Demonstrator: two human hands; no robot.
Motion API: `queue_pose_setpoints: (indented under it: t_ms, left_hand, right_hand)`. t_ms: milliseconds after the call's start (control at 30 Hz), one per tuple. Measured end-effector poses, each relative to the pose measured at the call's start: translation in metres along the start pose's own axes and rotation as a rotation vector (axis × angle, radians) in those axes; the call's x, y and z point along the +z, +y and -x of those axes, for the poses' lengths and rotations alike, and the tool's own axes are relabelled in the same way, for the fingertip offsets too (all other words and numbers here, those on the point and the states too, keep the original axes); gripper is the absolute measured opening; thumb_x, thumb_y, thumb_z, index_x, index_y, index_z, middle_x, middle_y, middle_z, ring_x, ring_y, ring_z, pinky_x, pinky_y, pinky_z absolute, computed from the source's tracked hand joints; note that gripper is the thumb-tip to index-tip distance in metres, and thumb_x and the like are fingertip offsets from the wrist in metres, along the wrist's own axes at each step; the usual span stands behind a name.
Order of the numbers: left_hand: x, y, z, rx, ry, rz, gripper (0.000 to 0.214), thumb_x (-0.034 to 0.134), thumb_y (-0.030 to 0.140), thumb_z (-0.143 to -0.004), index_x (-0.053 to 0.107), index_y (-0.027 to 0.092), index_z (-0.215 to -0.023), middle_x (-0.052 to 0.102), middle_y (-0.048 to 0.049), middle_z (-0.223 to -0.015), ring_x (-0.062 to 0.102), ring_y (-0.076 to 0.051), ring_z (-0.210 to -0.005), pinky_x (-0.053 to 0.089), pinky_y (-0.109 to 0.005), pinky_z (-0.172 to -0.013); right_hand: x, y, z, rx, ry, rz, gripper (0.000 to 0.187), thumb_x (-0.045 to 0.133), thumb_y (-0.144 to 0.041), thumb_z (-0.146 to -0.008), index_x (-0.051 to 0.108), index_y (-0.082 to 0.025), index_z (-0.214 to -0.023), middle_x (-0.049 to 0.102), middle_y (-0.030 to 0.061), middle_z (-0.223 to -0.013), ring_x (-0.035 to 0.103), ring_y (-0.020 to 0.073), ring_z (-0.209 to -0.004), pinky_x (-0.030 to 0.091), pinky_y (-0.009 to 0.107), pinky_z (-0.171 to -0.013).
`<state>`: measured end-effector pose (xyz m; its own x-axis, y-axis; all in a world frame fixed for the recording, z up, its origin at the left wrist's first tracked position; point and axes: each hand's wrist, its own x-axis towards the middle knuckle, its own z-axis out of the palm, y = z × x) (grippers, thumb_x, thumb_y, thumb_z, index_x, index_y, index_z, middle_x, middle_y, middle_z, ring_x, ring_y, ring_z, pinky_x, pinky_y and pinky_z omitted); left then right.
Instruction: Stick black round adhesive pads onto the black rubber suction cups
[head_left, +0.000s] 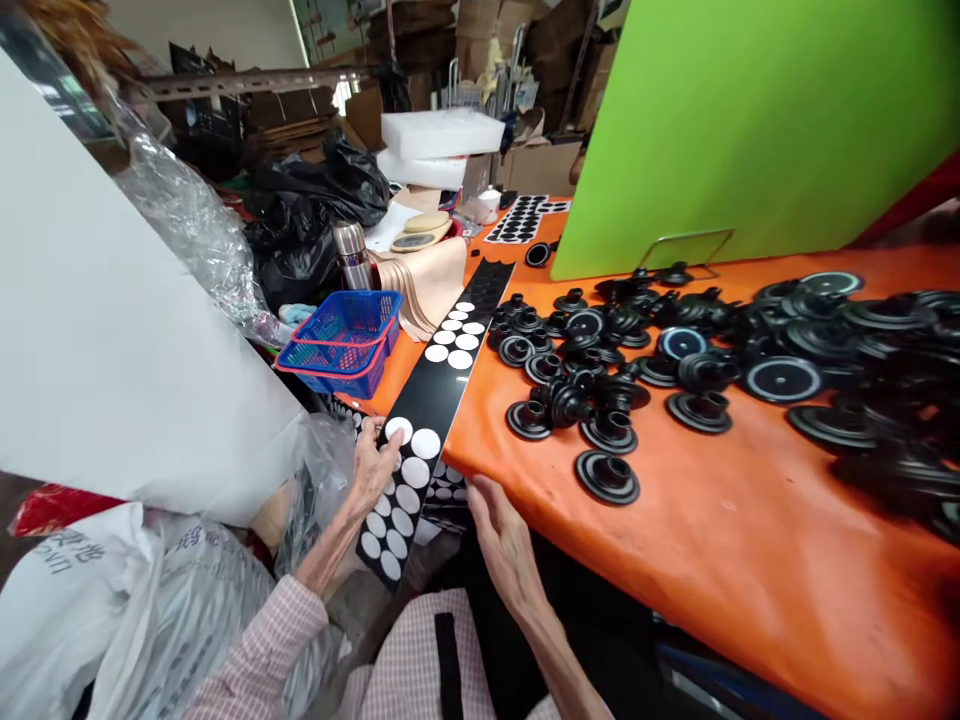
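A long black sheet (431,393) with white round stickers runs from the orange table out over its near edge. My left hand (373,467) pinches the sheet's left edge, thumb on top beside a white round sticker (398,430). Close to the table edge, right of the sheet, my right hand (504,548) is open with its fingers stretched out; I see nothing in it. Several black round parts with raised necks lie to the right, the nearest black part (607,477) standing apart from the pile. More sheets of white rounds (448,484) show below the table edge.
A blue basket (341,345), a steel flask (352,255) and tan sheets (426,280) stand left of the black sheet. A green board (735,130) rises behind the black parts. A white panel (127,330) and white sacks (187,600) flank my left side.
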<state>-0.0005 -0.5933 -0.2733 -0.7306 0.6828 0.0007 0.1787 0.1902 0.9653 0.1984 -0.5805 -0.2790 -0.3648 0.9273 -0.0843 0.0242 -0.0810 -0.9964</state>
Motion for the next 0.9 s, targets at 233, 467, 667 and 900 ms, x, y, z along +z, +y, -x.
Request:
queue_pose_setpoints:
  t_ms: [233,467,667,900]
  left_hand:
    - [-0.02,-0.006,0.024,-0.046,-0.146,0.123,0.036,0.068,0.044,-0.072,0.047,0.02,-0.088,0.056,0.0018,-0.08,0.05,-0.009,-0.062,0.041,-0.02,-0.055]
    - [-0.045,0.002,0.027,-0.183,-0.339,0.192,0.032,0.071,0.041,-0.071,0.053,0.02,-0.087,0.059,0.0032,-0.077,0.053,-0.01,-0.064,0.042,-0.021,-0.061]
    - [-0.061,0.013,0.023,-0.324,-0.407,0.176,0.038,0.072,0.044,-0.072,0.054,0.023,-0.099,0.066,-0.0006,-0.091,0.062,-0.017,-0.086,0.046,-0.027,-0.08]
    - [-0.124,-0.008,0.023,-0.483,-0.58,0.133,0.046,0.075,0.053,-0.067,0.06,0.031,-0.104,0.07,0.0,-0.094,0.064,-0.025,-0.1,0.047,-0.037,-0.089]
  right_hand:
    - [0.057,0.023,-0.009,0.152,-0.021,-0.276,0.032,0.06,-0.051,-0.08,0.052,-0.021,-0.08,0.051,-0.0034,-0.069,0.05,0.0121,-0.064,0.044,0.024,-0.062]
    - [0.059,0.034,0.025,0.287,-0.03,-0.315,0.035,0.06,-0.054,-0.082,0.05,-0.02,-0.081,0.044,-0.0046,-0.068,0.039,0.0103,-0.061,0.035,0.021,-0.057]
    - [0.073,0.052,0.044,0.28,-0.17,-0.33,0.043,0.06,-0.061,-0.079,0.048,-0.021,-0.074,0.041,-0.0044,-0.066,0.039,0.0112,-0.061,0.036,0.023,-0.058]
    - [0.07,0.014,-0.02,0.249,-0.223,-0.496,0.045,0.06,-0.059,-0.082,0.056,-0.021,-0.106,0.062,0.0034,-0.09,0.059,0.0159,-0.079,0.047,0.032,-0.081]
